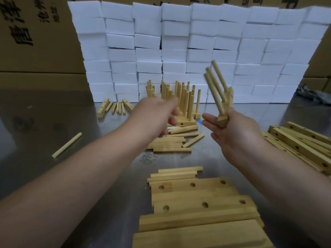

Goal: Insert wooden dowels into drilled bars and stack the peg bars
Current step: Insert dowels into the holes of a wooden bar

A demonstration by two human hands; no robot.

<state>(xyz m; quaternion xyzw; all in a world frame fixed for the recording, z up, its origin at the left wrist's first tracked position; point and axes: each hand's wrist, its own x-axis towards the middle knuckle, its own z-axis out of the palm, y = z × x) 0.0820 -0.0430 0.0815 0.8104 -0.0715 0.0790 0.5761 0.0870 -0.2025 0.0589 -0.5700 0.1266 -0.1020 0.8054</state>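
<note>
My right hand [232, 133] holds a peg bar [224, 111] by its lower end, raised off the table, with three dowels [214, 85] standing out of it and leaning up and left. My left hand [157, 115] is blurred, reaching forward above a heap of loose dowels [172, 142]; whether it holds anything is unclear. Behind it stands a stack of finished peg bars [184, 102] with several upright dowels. Drilled bars [197, 199] without dowels lie near the front edge.
More drilled bars [300, 145] are piled at the right. One loose dowel [67, 144] lies at the left, and several bars and dowels [114, 107] sit at the back left. A wall of white foam blocks [197, 51] stands behind, in front of cardboard boxes [35, 33].
</note>
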